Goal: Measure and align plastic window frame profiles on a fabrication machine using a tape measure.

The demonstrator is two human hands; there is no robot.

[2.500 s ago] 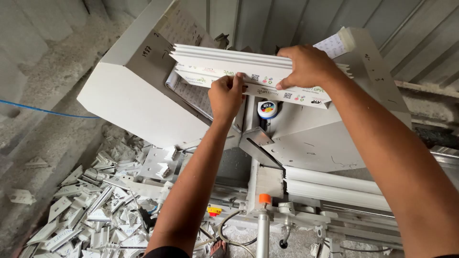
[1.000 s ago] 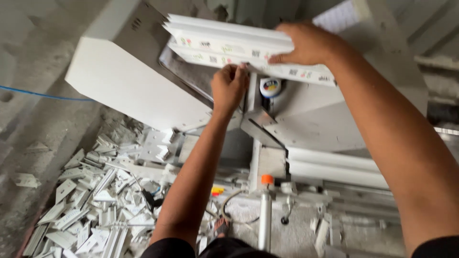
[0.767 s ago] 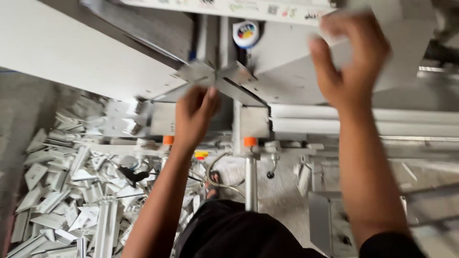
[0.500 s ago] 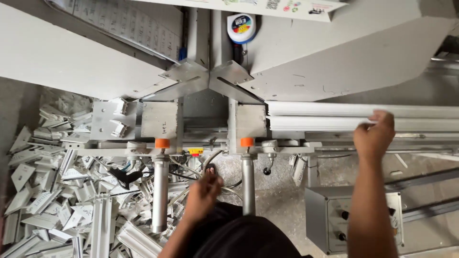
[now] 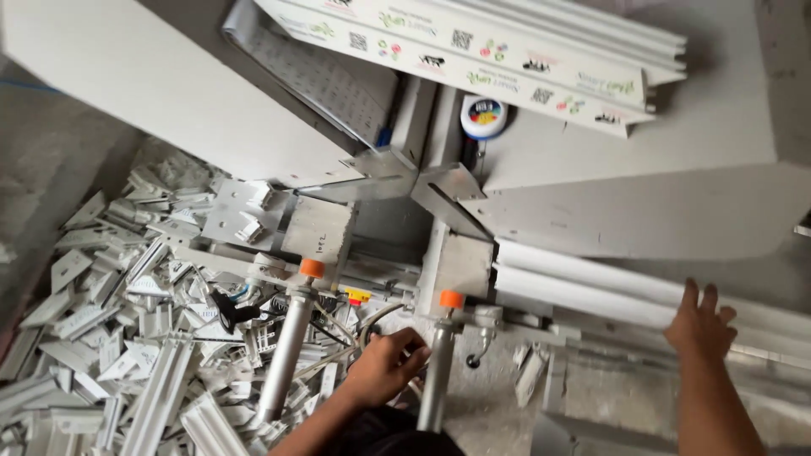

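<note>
The right hand (image 5: pixel 699 325) lies spread, fingers open, on the long white profile bars (image 5: pixel 591 291) that rest side by side along the machine bench (image 5: pixel 642 211), near its right edge; it grips nothing, only presses flat on the upper bar. The left hand (image 5: pixel 384 367) is down below the front edge of the bench, fingers curled loosely beside the right of two upright metal cylinders (image 5: pixel 439 371) with orange caps; whether it actually closes on the cylinder or on one of the thin hoses there I cannot tell.

A second bundle of white profiles (image 5: pixel 507 59), with small coloured printed marks, lies across the far end of the bench above the grey angled guards (image 5: pixel 422 181).

Risks, as I judge them: the left hand sits close to the clamp cylinders, and a clamp stroke could pinch the fingers. The bars under the flat right hand are not gripped, so a push could slide them out of line.

No bin is visible; the white offcuts (image 5: pixel 110 338) lie heaped loose on the floor at the left, a tripping hazard.
</note>
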